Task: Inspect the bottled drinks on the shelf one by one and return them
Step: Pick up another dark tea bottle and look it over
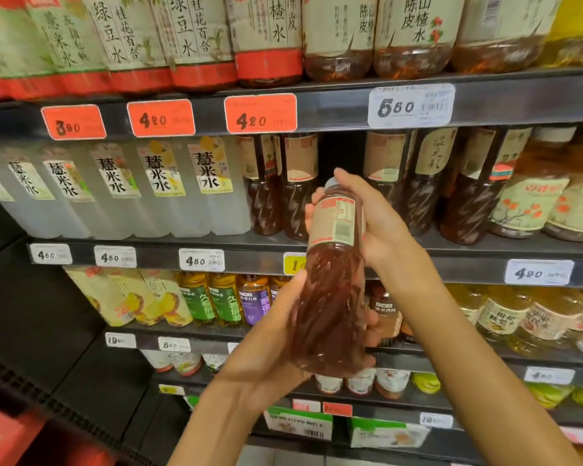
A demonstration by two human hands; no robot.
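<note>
Both hands' fingers grip a ribbed clear plastic bottle (330,290) (reddish drink): left hand (266,348) low, right hand (374,223) high.

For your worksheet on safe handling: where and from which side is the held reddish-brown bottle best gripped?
Grip the reddish-brown bottle round its smooth lower body, fingers wrapping from the left, as the left hand does. It is tall and tilted, so the right hand steadies the labelled upper part near the cap.

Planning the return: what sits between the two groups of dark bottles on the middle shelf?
Head view: an empty dark gap separates the left dark bottles from the right dark bottles; the held bottle rises in front of it.
</note>
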